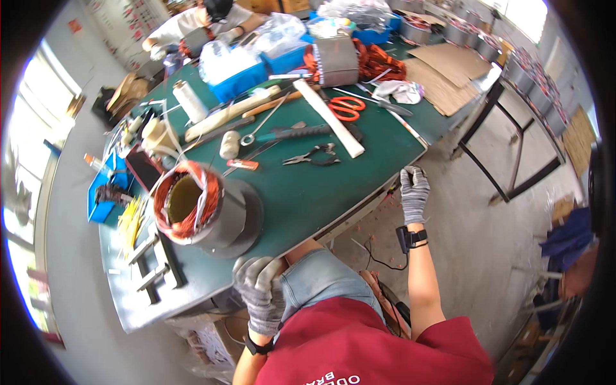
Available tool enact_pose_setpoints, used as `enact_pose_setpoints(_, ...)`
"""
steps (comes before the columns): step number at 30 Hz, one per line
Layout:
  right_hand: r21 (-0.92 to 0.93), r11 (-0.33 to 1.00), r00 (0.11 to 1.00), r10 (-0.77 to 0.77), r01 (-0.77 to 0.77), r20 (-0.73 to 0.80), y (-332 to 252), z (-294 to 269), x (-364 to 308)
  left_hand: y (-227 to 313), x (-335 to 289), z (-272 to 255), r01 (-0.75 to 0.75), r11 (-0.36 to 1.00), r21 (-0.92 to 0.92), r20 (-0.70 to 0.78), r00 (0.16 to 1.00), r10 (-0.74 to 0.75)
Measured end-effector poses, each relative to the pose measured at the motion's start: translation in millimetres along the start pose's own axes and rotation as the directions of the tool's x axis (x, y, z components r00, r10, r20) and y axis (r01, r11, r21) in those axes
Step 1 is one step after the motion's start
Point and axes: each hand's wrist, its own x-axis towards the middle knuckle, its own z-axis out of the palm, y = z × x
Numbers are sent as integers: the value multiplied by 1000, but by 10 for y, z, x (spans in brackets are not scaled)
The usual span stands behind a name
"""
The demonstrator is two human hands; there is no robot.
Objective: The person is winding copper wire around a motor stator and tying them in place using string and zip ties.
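My left hand point(260, 289), in a grey knitted glove, is at the table's front edge with its fingers curled and nothing visible in them. Just beyond it stands a grey stator point(221, 215) with copper windings and white lacing around its open top. My right hand point(414, 192), gloved in grey stripes, is beside the table's right corner. Its fingers are bent inward, and whatever they hold is hidden. Nearest to it on the green table point(301, 199) are pliers point(312, 156), a white flat strip point(328, 119) and red-handled scissors point(346, 109).
A hammer point(301, 132), a thread spool point(190, 101) and a metal frame point(153, 266) lie on the table. Farther back are blue bins point(236, 78), another stator point(337, 62) and cardboard sheets point(443, 80). A co-worker point(205, 25) works across the table. A black-legged rack point(507, 138) stands right.
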Motion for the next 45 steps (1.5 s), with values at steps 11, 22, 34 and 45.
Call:
enact_pose_setpoints(11, 521, 744, 732, -63, -419, 679, -2086, -529, -646, 85, 128, 248, 303, 671, -677, 166, 951, -261)
enact_pose_setpoints(22, 528, 813, 457, -383, -244, 803, -1946, 674, -468, -339, 1034, 286, 342, 269, -900, 227, 897, -380)
enact_pose_setpoints(34, 202, 726, 253, -40, -658, 967, -2516, 742, 476, -834, 1374, -2037, 868, 275, -413, 880, 458, -124)
enact_pose_setpoints(45, 473, 798, 385, -597, 372, 704, -3496, 2839, 1515, -935, 677, -2398, 871, -445, -210, 829, -82, -553)
